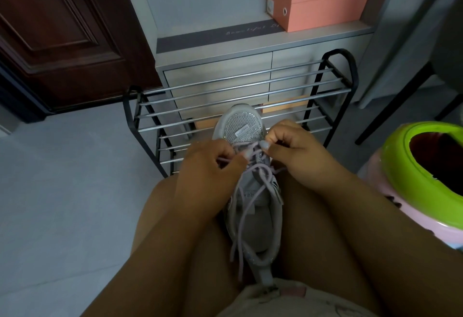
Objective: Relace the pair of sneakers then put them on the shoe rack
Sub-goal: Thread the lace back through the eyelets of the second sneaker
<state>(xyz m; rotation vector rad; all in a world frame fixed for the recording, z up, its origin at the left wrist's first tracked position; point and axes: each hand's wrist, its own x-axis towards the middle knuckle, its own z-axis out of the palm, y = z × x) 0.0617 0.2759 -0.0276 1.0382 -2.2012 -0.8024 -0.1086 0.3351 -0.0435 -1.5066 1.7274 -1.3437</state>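
Note:
A grey sneaker (253,206) with a glittery mesh toe lies between my knees, toe pointing away toward the shoe rack (240,96). Its pale lilac lace (250,191) hangs in loose strands over the tongue and down past the heel. My left hand (208,166) grips a strand of the lace at the left side of the eyelets. Over on the right side near the toe, my right hand (295,146) pinches the lace between thumb and fingers. Only one sneaker is in view.
The black-framed rack with chrome bars stands just ahead, in front of a grey drawer cabinet (265,51). Pink and gold boxes (323,3) sit on the cabinet. A dark wooden door (62,31) is at the left. A green and pink tub (423,173) is at my right.

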